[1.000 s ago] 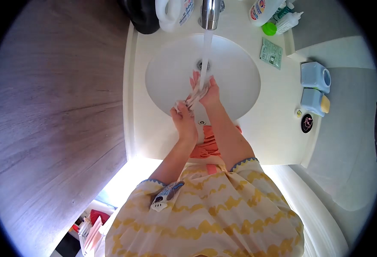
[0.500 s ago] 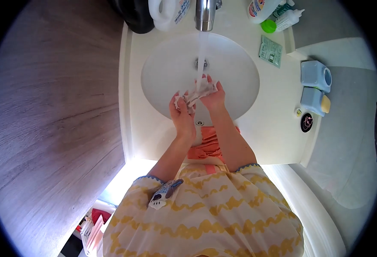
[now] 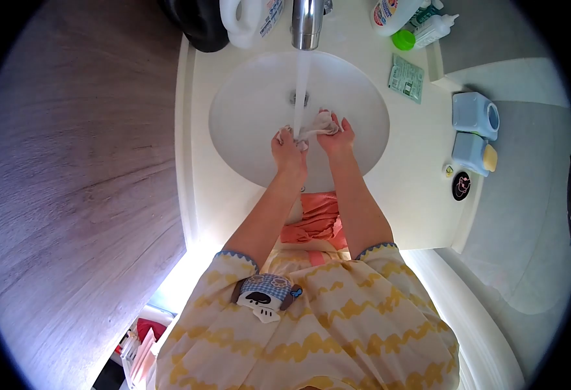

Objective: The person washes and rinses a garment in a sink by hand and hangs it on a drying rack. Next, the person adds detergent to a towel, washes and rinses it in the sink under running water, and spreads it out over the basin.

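A small wet whitish cloth (image 3: 321, 124) with darker marks is stretched between both hands above the white sink basin (image 3: 240, 130). My left hand (image 3: 291, 156) is closed around its left end, beside the stream of water. My right hand (image 3: 337, 138) grips the other end, thumb apart and fingers curled on it. Water runs from the metal faucet (image 3: 306, 29) down onto the cloth's left part. Whether the cloth is a sock or a rag I cannot tell. An orange-red wet cloth (image 3: 318, 218) lies on the counter's front edge, below my wrists.
A black bottle (image 3: 201, 26) and a white jug (image 3: 243, 23) stand back left. Several bottles, one white (image 3: 393, 13), stand back right. On the right counter lie a green packet (image 3: 406, 78), blue containers (image 3: 474, 114) and a black round item (image 3: 461, 186).
My left hand has moved forward and right, under the water stream. The right hand has shifted slightly right, and the cloth is bunched more toward it.
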{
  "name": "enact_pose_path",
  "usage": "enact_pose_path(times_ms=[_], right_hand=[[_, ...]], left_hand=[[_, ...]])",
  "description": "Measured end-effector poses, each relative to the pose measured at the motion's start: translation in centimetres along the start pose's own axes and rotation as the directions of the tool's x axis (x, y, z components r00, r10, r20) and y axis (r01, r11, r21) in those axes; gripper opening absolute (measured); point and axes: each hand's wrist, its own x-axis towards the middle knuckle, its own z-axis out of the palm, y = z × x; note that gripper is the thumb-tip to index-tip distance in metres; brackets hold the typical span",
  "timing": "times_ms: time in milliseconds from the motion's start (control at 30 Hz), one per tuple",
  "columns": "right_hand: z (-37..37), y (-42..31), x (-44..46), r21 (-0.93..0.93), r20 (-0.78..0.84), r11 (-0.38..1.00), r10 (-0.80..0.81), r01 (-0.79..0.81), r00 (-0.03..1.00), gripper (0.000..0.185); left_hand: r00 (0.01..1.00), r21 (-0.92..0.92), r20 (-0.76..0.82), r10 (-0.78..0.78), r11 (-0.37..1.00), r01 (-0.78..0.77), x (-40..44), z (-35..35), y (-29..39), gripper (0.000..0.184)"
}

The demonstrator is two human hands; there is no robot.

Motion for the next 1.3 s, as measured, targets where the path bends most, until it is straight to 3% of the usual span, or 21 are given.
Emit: enact_pose_path(times_ms=[133, 233, 267, 333, 433, 467, 500, 567, 633, 667, 733, 833, 900, 967, 1000, 1100, 1200, 1267, 1300], right_hand=[[-1.2, 0.3, -0.1, -0.052, 0.090, 0.989, 0.145, -0.141, 0.985, 0.031], [-2.1, 2.2, -0.1, -0.158, 0.171, 0.973, 0.195, -0.168, 0.966, 0.030], [-2.6, 2.9, 0.0, -0.290, 0.231, 0.940, 0.249, -0.178, 0.941, 0.030], [-3.5, 4.1, 0.3, -0.541, 0.326, 0.827, 0.375, -0.154, 0.868, 0.032], [-2.7, 6.1, -6.4, -0.737, 0.173, 0.670, 0.315, -0.090, 0.933, 0.035], [-3.0, 5.4, -7.3, -0.788, 0.292, 0.615, 0.428, -0.039, 0.855, 0.040], [-2.9, 5.1, -7.1, -0.777, 0.262, 0.628, 0.380, -0.039, 0.887, 0.043], [-2.7, 4.8, -6.1, -0.752, 0.203, 0.658, 0.286, -0.038, 0.937, 0.049], [-2.3, 3.1, -4.3, -0.829, 0.253, 0.558, 0.321, 0.034, 0.913, 0.054], [-2.5, 2.6, -3.6, -0.861, 0.273, 0.504, 0.342, 0.070, 0.899, 0.057], [-1.9, 4.3, -6.2, -0.826, 0.289, 0.562, 0.375, 0.032, 0.881, 0.057], [-1.5, 4.7, -6.7, -0.810, 0.306, 0.585, 0.380, 0.030, 0.873, 0.053], [-0.7, 4.1, -6.0, -0.837, 0.248, 0.546, 0.352, 0.017, 0.903, 0.051], [0.9, 1.8, -5.5, -0.881, 0.118, 0.472, 0.289, -0.034, 0.950, 0.049], [0.9, 1.6, -5.4, -0.860, 0.170, 0.509, 0.355, -0.038, 0.919, 0.049], [-1.3, 4.1, -6.8, -0.836, 0.310, 0.541, 0.321, 0.095, 0.895, 0.050], [-1.5, 3.9, -6.2, -0.812, 0.245, 0.583, 0.317, 0.015, 0.916, 0.048], [-0.9, 2.6, -2.8, -0.782, 0.179, 0.620, 0.320, -0.063, 0.930, 0.047], [-0.4, 2.2, -3.1, -0.842, 0.156, 0.538, 0.302, -0.033, 0.941, 0.049]], left_hand=[[0.995, 0.115, -0.088, 0.041, 0.993, -0.031, -3.6, 0.4, 0.8, 0.024], [0.990, 0.330, 0.012, 0.140, 0.934, -0.136, -5.6, -0.9, 0.5, 0.032], [0.953, 0.480, 0.077, 0.292, 0.827, -0.293, -4.8, -1.5, -0.3, 0.036], [0.806, 0.686, 0.275, 0.525, 0.480, -0.546, -2.3, -2.1, -1.7, 0.043], [0.970, 0.600, 0.048, 0.240, 0.769, -0.220, 1.8, -0.6, 1.9, 0.047], [0.980, 0.578, 0.024, 0.199, 0.797, -0.176, 2.8, -0.7, 2.0, 0.047], [0.977, 0.597, 0.043, 0.211, 0.779, -0.194, 3.0, -0.8, 1.3, 0.046], [0.910, 0.698, 0.187, 0.370, 0.602, -0.388, 2.6, -1.6, -1.8, 0.044], [0.795, 0.763, 0.348, 0.498, 0.342, -0.548, 2.3, -2.0, -5.2, 0.043], [0.766, 0.792, 0.382, 0.518, 0.244, -0.560, 3.1, -2.1, -5.8, 0.043], [0.762, 0.859, 0.400, 0.509, 0.080, -0.505, 5.9, -2.3, -6.1, 0.041], [0.801, 0.891, 0.367, 0.473, 0.067, -0.448, 8.2, -2.7, -4.4, 0.038], [0.809, 0.860, 0.353, 0.471, 0.178, -0.479, 8.2, -2.7, -3.7, 0.040], [0.859, 0.789, 0.316, 0.403, 0.391, -0.474, 8.3, -2.9, -3.6, 0.040], [0.881, 0.739, 0.301, 0.364, 0.494, -0.457, 8.3, -2.9, -3.7, 0.039], [0.930, 0.526, 0.276, 0.244, 0.771, -0.359, 8.2, -2.7, -4.2, 0.039], [0.966, 0.695, 0.138, 0.221, 0.673, -0.253, 7.4, -2.1, -5.2, 0.052], [0.969, 0.692, 0.193, 0.156, 0.678, -0.247, 2.2, -0.4, -4.0, 0.060], [0.957, 0.715, 0.214, 0.194, 0.637, -0.289, 1.3, -0.3, -4.5, 0.060]])
